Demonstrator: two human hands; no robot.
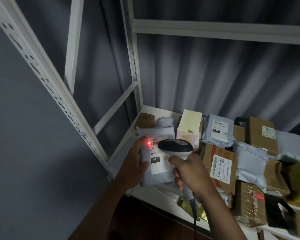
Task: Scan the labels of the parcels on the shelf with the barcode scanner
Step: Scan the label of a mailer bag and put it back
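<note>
the right hand [189, 172] is wrapped round the grip of the barcode scanner [176, 147], fingers curled tight about the pale handle, the dark head pointing down and left; its cable [195, 215] trails off the butt toward the bottom of the frame; the left hand [134, 160] grips the left edge of a grey mailer bag [158, 163], thumb laid on its front face, tipping it up so the white label [158, 155] faces the scanner; a red dot of light [149, 143] sits near the label's top left corner, just beside the printed bars, so the aim looks slightly off the code; the bag seems soft and light, a slick poly film that will crumple or slide, so holding it by the edge clear of the label and pulling the face flat looks wise; it rests at the left front of the white shelf [142, 110]; behind it stands a cream box [189, 125]; to the right lie another grey bag [217, 129] and a cardboard carton [219, 168], labels up.
</note>
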